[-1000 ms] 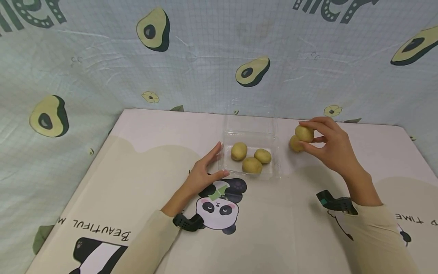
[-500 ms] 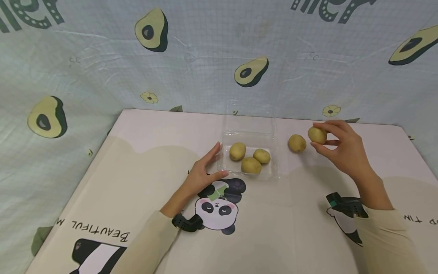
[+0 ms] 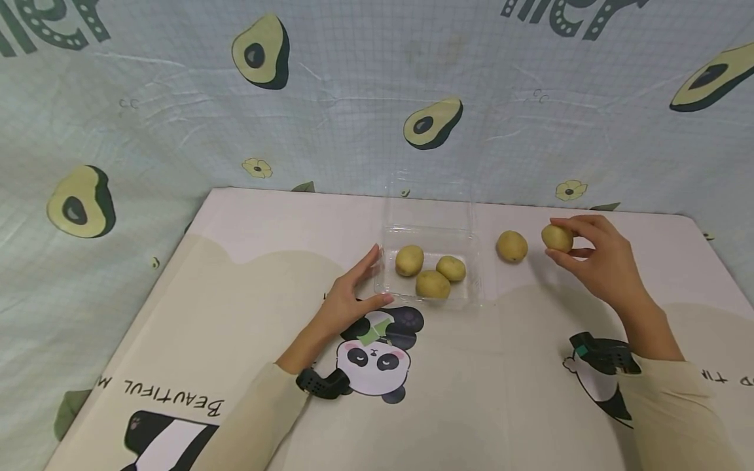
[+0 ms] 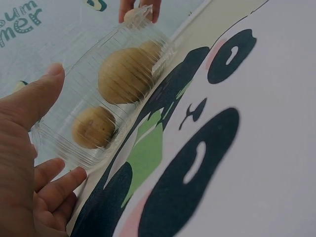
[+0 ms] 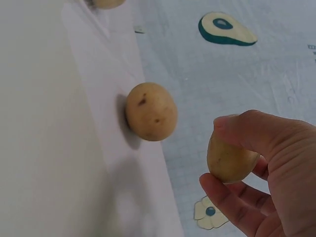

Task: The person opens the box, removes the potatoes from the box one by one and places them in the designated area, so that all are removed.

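Note:
My right hand [image 3: 607,258] pinches a small potato [image 3: 556,239] between thumb and fingertips, at the right of the table. In the right wrist view that potato [image 5: 231,158] sits under the thumb, over the fingertips. Just left of it another potato [image 3: 512,246] lies on the table. A clear plastic clamshell box [image 3: 389,288] stands mid-table with its lid [image 3: 430,196] raised toward the wall. It holds 3 potatoes [image 3: 432,284]. My left hand [image 3: 344,301] rests at the box's left side, fingers straight along it and thumb at the near corner.
The tabletop [image 3: 471,392] has a panda-print cover. A panda face print [image 3: 374,366] lies just before the box. Behind the table's far edge hangs a pale sheet [image 3: 353,98] with avocado prints, continuing round the left side.
My right hand has carried its potato rightward, away from the potato lying on the table, and slightly nearer. The left hand and the box have stayed in place.

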The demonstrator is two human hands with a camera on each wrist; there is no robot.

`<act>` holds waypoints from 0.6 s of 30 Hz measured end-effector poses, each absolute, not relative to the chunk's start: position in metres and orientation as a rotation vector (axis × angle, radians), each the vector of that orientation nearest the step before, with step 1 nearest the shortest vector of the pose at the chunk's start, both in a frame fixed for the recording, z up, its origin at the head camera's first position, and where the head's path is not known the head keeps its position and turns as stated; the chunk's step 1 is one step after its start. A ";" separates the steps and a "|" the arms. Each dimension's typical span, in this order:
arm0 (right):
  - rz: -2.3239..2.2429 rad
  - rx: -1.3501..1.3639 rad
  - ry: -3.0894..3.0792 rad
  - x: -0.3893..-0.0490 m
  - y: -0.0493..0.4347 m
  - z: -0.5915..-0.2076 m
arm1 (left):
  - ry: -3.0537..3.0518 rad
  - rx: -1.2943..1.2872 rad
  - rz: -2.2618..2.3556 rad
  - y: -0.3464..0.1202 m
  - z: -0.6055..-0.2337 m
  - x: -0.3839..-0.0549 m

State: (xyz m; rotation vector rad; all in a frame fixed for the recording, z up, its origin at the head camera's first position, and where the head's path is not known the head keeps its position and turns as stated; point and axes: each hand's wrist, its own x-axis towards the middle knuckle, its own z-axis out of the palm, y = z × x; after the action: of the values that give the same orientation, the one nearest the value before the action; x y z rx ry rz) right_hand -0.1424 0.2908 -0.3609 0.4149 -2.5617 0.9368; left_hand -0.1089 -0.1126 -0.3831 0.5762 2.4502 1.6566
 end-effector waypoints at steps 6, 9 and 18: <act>0.954 0.372 -2.620 -0.147 0.293 -0.371 | 2.447 0.572 1.658 -0.113 -0.383 -0.109; 0.954 0.349 -2.655 -0.149 0.294 -0.376 | 2.441 0.576 1.664 -0.113 -0.383 -0.109; 0.924 0.389 -2.730 -0.154 0.296 -0.385 | 2.434 0.575 1.667 -0.114 -0.382 -0.108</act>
State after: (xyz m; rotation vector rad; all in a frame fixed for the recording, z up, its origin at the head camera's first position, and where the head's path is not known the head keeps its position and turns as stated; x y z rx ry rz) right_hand -0.1537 0.2956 -0.3849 0.3889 -2.7302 0.9245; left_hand -0.1084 -0.1135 -0.3820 0.5753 2.4343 1.6668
